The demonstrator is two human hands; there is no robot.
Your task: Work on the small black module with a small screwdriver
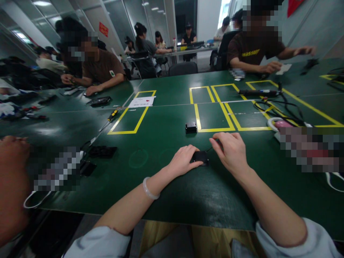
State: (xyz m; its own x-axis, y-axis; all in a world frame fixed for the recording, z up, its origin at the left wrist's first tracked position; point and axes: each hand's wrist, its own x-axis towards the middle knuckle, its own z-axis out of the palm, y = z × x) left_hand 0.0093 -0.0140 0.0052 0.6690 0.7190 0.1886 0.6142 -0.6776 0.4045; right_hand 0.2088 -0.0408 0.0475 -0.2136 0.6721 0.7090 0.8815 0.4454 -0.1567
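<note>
On the green table, my left hand is closed around the left side of a small black box-shaped part, with the thumb along its near edge. My right hand pinches a thin dark tool, its slim shaft slanting down to the part's right far corner. Fingers cover the tool's other end, so its exact kind cannot be made out. A similar black block stands apart, a little beyond my hands.
Yellow tape frames mark the table. To the right lie black cables and a black rod. A yellow-black screwdriver and a black tray-like piece lie left. Co-workers sit across; another person's arm is at left.
</note>
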